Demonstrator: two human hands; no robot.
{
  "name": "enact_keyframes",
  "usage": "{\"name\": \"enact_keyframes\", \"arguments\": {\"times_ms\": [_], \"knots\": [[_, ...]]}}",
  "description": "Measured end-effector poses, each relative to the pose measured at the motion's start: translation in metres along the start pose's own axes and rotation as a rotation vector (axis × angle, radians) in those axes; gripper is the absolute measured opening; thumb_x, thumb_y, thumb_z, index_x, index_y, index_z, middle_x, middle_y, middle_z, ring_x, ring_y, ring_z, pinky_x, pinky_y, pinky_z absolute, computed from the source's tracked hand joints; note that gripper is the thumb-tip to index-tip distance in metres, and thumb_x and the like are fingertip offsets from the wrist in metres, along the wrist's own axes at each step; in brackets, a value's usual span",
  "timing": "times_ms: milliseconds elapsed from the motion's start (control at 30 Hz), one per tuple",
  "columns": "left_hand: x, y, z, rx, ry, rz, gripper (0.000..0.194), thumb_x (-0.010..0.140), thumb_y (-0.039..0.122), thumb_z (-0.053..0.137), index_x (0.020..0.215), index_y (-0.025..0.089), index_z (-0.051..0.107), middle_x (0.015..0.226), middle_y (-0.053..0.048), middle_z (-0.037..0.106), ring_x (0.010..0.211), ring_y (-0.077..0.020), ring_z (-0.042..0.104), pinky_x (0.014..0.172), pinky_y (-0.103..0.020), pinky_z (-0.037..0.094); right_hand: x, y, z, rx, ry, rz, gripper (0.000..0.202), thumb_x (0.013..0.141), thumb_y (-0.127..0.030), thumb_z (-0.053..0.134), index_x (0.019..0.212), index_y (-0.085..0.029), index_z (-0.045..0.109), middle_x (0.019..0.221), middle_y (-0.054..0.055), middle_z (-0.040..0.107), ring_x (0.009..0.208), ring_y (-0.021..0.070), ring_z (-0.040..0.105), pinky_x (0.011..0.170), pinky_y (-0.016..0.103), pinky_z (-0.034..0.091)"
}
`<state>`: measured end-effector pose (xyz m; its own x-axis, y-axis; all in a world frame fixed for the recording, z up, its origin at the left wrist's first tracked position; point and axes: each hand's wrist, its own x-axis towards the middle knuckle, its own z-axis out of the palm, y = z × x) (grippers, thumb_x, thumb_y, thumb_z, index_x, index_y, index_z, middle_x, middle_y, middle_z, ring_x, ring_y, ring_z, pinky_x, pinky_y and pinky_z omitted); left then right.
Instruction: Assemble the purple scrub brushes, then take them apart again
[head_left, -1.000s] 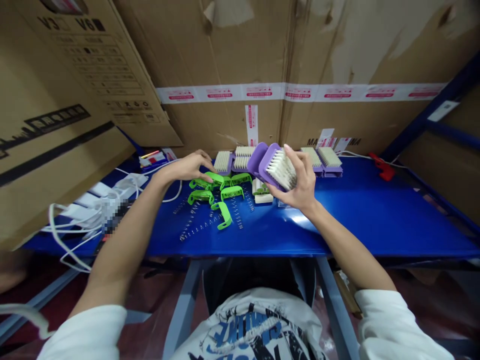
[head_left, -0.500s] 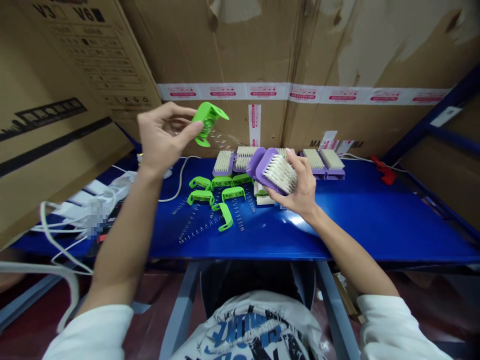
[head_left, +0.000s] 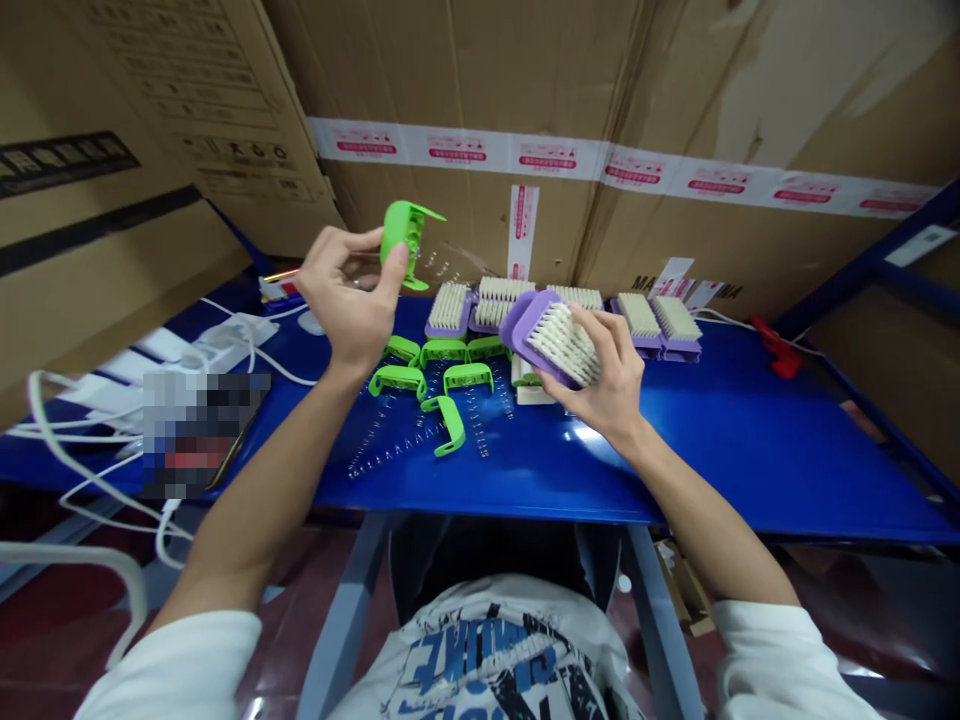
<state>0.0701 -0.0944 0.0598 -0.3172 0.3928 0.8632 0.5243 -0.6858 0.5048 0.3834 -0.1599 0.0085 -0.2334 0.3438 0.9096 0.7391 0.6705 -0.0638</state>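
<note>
Head view shows us a glossy blue tabletop (head_left: 750, 440) beneath our fingers (head_left: 615, 335), our right hand (head_left: 615, 385) curled widely around a purple, pale-bristled brush (head_left: 559, 340), seemingly turned so its smooth backing (head_left: 529, 322) faces the left hand (head_left: 346, 300), whose nearly closed fingertips (head_left: 396, 260) pinch a curved green plastic bracket (head_left: 393, 230), wiry coil springs (head_left: 478, 425) lying below.

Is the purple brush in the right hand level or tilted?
Tilted: the purple brush slants in the right hand, its bristles pointing sideways rather than straight up.
</note>
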Motion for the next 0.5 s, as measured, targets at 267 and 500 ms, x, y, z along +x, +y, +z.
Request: {"name": "enact_keyframes", "arguments": {"times_ms": [267, 500], "knots": [[-0.029, 0.023, 0.011, -0.017, -0.118, -0.048, 0.012, 0.095, 0.036, 0.086, 0.099, 0.026, 0.083, 0.096, -0.003, 0.075, 0.081, -0.0163, 0.074, 0.066, -0.028, 0.065, -0.002, 0.001, 0.001, -0.079, -0.016, -0.031, 0.09, 0.096, -0.04, 0.083, 0.175, -0.042, 0.041, 0.137, 0.012, 0.07, 0.119, 0.0358, 0.076, 0.095, 0.056, 0.07], [-0.057, 0.048, 0.007, -0.114, -0.566, -0.049, 0.069, 0.097, 0.049, 0.089, 0.162, 0.045, 0.065, 0.151, -0.007, 0.071, 0.092, -0.0184, 0.076, 0.076, -0.029, 0.069, -0.003, -0.005, -0.001, -0.055, -0.055, -0.073, 0.091, 0.099, -0.039, 0.082, 0.179, -0.043, 0.04, 0.144, 0.012, 0.07, 0.124, 0.0345, 0.075, 0.101, 0.054, 0.066]]}}
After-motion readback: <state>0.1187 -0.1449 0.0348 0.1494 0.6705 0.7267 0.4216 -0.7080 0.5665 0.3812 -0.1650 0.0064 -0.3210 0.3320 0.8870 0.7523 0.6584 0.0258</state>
